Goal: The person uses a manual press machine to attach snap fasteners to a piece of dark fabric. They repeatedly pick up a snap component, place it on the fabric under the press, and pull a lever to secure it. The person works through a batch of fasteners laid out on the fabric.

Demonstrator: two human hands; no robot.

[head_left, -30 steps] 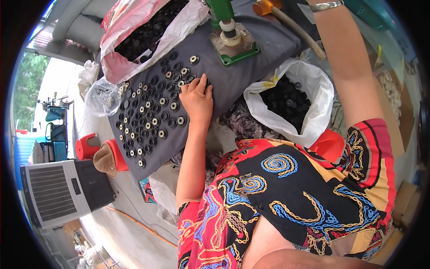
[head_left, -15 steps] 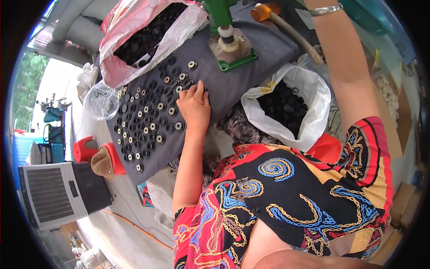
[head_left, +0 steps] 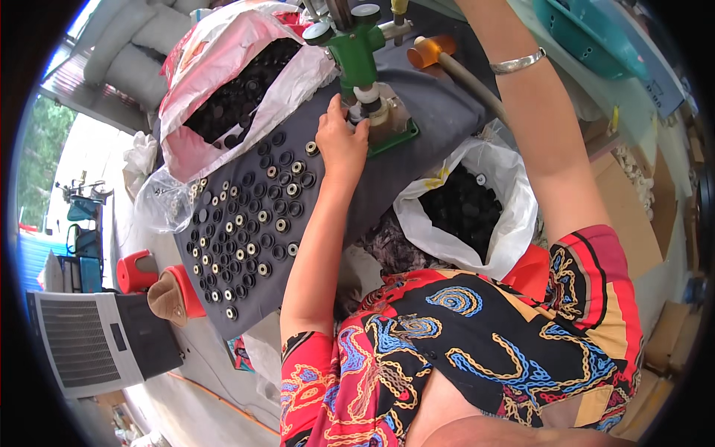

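Observation:
My left hand [head_left: 342, 145] is at the base of a green hand press [head_left: 356, 59], thumb and forefinger partly closed around a small dark round part [head_left: 356, 114]. That part sits beside the press's lower plunger; the fingers partly hide it. My right forearm [head_left: 540, 123], with a silver bangle [head_left: 518, 62], reaches up past the top edge, so my right hand is out of view. Left of the press, rows of black rings [head_left: 257, 189] lie on a dark grey cloth [head_left: 328, 223]. Several have pale metal washers [head_left: 282, 225] in them.
A pink-and-white sack [head_left: 175, 141] of black parts lies behind the rings. Close to me, a white sack [head_left: 514, 231] holds more black parts. An orange-headed mallet [head_left: 428, 52] rests right of the press. A grey air cooler [head_left: 82, 335] and red stools [head_left: 134, 273] stand at left.
My left hand has moved from the right edge of the rings up to the press base. The view has shifted, showing more of the press top. My right hand remains beyond the top edge.

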